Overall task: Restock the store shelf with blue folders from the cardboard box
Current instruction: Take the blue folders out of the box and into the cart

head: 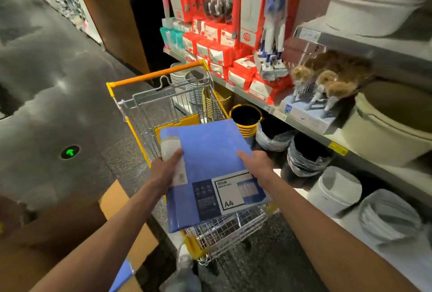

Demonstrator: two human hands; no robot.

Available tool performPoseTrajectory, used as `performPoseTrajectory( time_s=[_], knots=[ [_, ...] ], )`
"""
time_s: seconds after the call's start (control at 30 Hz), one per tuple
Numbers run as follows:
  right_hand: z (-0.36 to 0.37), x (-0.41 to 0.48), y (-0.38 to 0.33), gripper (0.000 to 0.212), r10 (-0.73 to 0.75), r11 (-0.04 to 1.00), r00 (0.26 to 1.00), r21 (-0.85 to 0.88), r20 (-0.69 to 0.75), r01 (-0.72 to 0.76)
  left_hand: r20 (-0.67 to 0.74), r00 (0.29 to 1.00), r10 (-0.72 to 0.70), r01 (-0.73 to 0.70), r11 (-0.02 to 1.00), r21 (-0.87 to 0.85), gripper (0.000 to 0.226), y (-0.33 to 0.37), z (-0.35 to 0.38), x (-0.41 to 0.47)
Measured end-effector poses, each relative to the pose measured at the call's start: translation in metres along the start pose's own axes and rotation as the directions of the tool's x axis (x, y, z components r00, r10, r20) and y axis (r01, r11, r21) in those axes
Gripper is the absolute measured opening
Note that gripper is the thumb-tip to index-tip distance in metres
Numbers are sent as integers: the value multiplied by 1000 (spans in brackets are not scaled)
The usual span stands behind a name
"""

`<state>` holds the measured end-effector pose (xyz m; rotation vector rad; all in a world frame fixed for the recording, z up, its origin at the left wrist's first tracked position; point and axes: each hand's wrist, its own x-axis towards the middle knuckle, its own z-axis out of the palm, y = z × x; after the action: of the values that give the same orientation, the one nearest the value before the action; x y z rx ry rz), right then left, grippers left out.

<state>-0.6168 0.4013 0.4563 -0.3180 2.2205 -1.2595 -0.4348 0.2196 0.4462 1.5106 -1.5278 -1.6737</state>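
Gripping the blue folder (210, 158) with left hand (164, 170) at its labelled edge and right hand (258, 165) at the opposite edge, thumbs on top. Held above the wire cart (149, 109), beside the shelf (301, 126). Cardboard box (114, 200) down left.
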Motion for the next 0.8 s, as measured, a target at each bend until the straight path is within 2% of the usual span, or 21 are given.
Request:
performPoseTrajectory(
  time_s=[0.1, 0.2, 0.3, 0.37, 0.5, 0.57, 0.7, 0.8],
  knots=[
    [20, 36, 0, 38, 67, 995, 997, -72, 49, -64, -45, 998, 31, -29, 998, 49, 37, 5, 5, 28],
    [40, 60, -4, 28, 136, 990, 987, -55, 81, -132, -42, 997, 62, -61, 997, 47, 33, 4, 8, 68],
    [69, 92, -2, 35, 193, 976, 980, -109, 44, -188, -34, 998, 51, -47, 995, 88, 59, -3, 13, 133],
    [91, 124, 3, 31, 236, 963, 971, -145, 35, -228, -8, 1000, 14, -13, 995, 103, 74, -21, 20, 196],
    [110, 152, 5, 27, 276, 950, 960, -165, 55, -264, -4, 1000, 11, -10, 981, 196, 83, -39, 40, 261],
    [117, 160, 5, 20, 338, 936, 939, -128, 69, -328, 23, 1000, -1, -4, 978, 210, 77, -26, 52, 262],
    [129, 173, 19, 10, 453, 891, 882, -66, 129, -449, 31, 996, -87, 77, 970, 231, 51, -27, 85, 284],
    [133, 182, 21, 6, 528, 845, 844, 34, 96, -533, 68, 987, -145, 121, 953, 278, 54, -41, 111, 301]
  ],
)
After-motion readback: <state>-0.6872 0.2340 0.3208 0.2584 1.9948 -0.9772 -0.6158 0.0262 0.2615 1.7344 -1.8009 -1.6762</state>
